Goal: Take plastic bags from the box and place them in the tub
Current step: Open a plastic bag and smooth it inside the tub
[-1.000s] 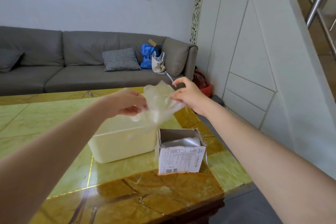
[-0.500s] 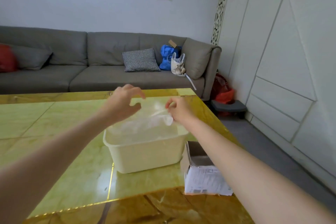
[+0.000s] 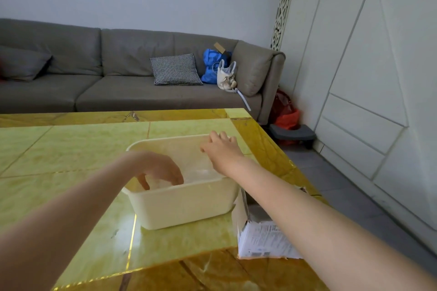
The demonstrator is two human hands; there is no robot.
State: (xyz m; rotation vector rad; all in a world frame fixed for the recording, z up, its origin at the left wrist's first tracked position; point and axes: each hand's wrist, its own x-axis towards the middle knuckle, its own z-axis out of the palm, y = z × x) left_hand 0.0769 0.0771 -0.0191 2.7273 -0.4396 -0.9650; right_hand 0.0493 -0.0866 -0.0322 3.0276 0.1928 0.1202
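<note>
A cream plastic tub (image 3: 186,205) stands on the table in front of me. A clear, crumpled plastic bag (image 3: 201,171) lies inside it. My left hand (image 3: 160,169) reaches down into the tub's near left corner, with thumb and fingers spread and their tips on the bag. My right hand (image 3: 222,149) hovers palm down over the tub's far right rim, fingers loosely extended and nothing visibly pinched. The white cardboard box (image 3: 257,236) with its torn-open top sits right of the tub, partly hidden under my right forearm.
The yellow-green marble table (image 3: 71,149) ends just right of the box, with grey floor beyond. A grey sofa (image 3: 113,92) behind the table holds a checked cushion, a blue bag and a white handbag. A white panelled wall runs along the right.
Both hands lowered the bag from the air above the tub down into it. My left hand went inside the tub, and my right hand let go of the bag's edge.
</note>
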